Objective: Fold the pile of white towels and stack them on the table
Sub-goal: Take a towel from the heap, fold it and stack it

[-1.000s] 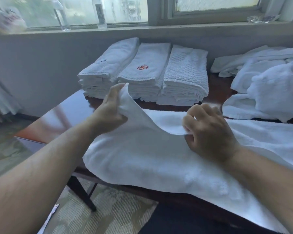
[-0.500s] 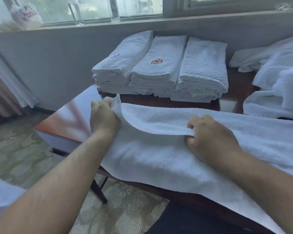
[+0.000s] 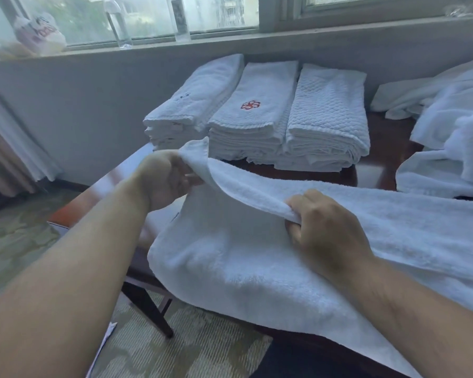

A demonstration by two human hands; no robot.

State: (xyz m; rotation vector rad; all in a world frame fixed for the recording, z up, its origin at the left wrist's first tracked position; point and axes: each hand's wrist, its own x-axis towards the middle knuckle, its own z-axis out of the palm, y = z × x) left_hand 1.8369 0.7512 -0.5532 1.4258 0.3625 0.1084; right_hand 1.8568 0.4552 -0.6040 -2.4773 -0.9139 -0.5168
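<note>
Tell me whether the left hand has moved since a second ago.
Yes. The left hand, pinching the towel corner, has lifted it toward the folded stacks since half a second ago.

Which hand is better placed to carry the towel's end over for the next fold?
Left. The left hand already holds the towel by its lifted end corner; the right hand only pinches the edge mid-length.

Both bare forearms reaching forward, left hand (image 3: 165, 181) raised, palm turned inward, thumb and fingers pinching the towel (image 3: 230, 257) corner, right hand (image 3: 325, 227) lower, knuckles up, fingers curled round the towel's folded edge, wrists well apart.
</note>
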